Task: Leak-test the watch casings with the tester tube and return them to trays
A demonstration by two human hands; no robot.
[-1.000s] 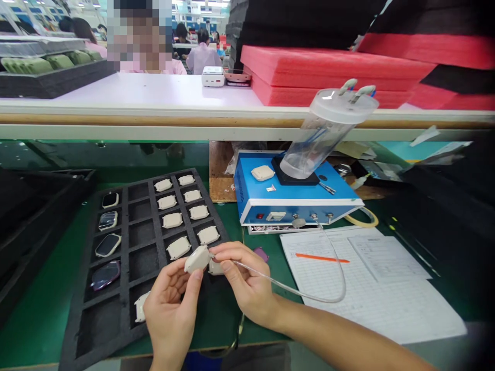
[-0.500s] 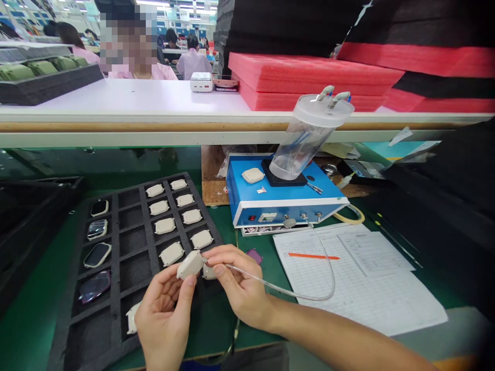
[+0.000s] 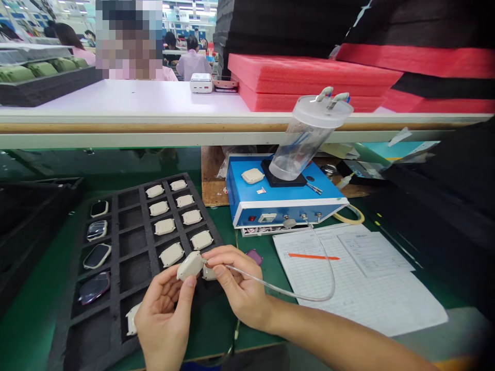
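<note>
Head view: cream case (image 3: 189, 266) pinched in the left hand (image 3: 164, 312), above the black tray (image 3: 115, 288).
Its long axis slants up toward the right hand (image 3: 240, 288), whose fingers clamp the clear tube (image 3: 323, 299), end by the case's edge, contact unclear.

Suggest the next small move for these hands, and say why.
Probably a slight nudge of the clear tube along the edge of the pale case, with the left hand steadying the case. That hand grips the case, and the right hand pinches the tube close beside its edge; whether the tube's end touches is too small to tell.
</note>
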